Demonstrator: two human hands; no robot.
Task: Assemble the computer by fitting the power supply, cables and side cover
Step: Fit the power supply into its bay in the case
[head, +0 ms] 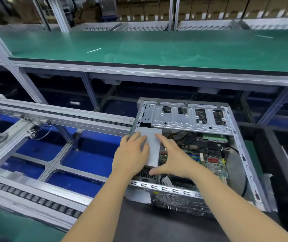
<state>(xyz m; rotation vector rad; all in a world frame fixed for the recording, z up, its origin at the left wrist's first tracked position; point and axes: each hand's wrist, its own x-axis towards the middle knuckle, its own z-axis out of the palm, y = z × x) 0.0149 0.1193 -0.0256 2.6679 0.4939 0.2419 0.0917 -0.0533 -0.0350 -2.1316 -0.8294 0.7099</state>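
An open metal computer case lies on its side on a black mat, its side cover off. A grey power supply sits in the case's left corner. My left hand rests flat on its top with straight fingers. My right hand lies over its right edge, fingers stretched forward and thumb spread toward the vented end. The green motherboard and black cables show to the right. A silver drive cage spans the far end.
A roller conveyor with aluminium rails runs on the left over blue bins. A green belt crosses behind. A black tray stands to the right of the case. Cardboard boxes line the back.
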